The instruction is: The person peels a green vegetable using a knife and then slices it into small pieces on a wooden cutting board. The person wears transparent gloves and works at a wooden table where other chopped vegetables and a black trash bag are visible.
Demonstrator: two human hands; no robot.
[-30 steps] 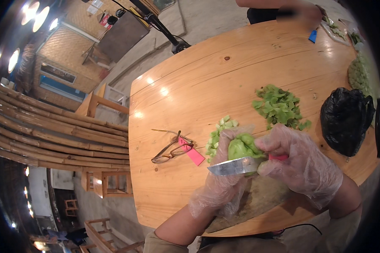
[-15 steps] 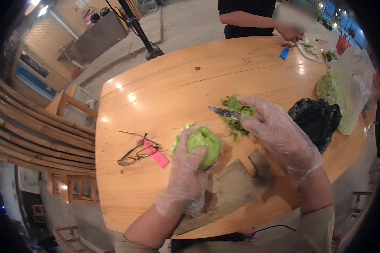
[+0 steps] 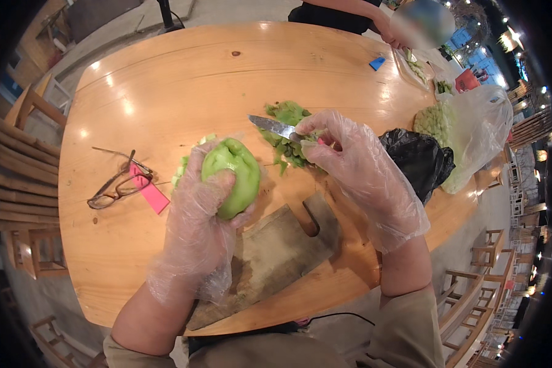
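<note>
In a clear plastic glove, my left hand (image 3: 205, 205) grips a pale green chayote (image 3: 234, 178), its creased end pointing up and away. My right hand (image 3: 343, 150), gloved too, is closed around the handle of a knife (image 3: 273, 127). The blade points left, over a heap of green leafy peelings (image 3: 283, 147) on the table, and stays apart from the chayote. A worn wooden cutting board (image 3: 270, 257) with a notched handle end lies below and between my hands. Pale green cut pieces (image 3: 183, 168) lie behind my left hand, partly hidden by it.
Eyeglasses (image 3: 119, 184) and a pink strip (image 3: 148, 191) lie at left on the wooden table (image 3: 165, 80). At right are a black plastic bag (image 3: 414, 161) and a clear bag (image 3: 481, 122) of green vegetables. Across the table, another person's arm (image 3: 362, 12) reaches near a blue piece (image 3: 377, 63).
The view has shifted, so the table things sit farther left and higher. The chayote stays in my left hand and the knife in my right, its blade still over the peelings.
</note>
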